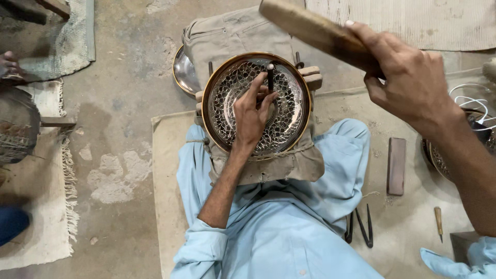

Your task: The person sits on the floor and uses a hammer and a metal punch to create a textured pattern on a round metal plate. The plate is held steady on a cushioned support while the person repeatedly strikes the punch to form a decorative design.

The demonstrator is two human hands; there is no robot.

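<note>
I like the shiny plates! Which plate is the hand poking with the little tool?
The big patterned plate in the middle, under the left hand holding the punch. The plain plate peeks out behind; another sits far right, untouched.

Lighting: soft, even, moderately bright; no single source evident. Shadows weak, diffuse under the left hand (pixel 251 116) near centre. Specular glare on the engraved metal plate (pixel 289 111), strongest approx. 3 o'clock of its rim. Motion blur on the wooden mallet (pixel 315 32) at 12–1 o'clock; right hand (pixel 408 77) slightly soft. Wide-angle stretch at frame edges, esp. 3–5 o'clock. Centre sharp.
</note>
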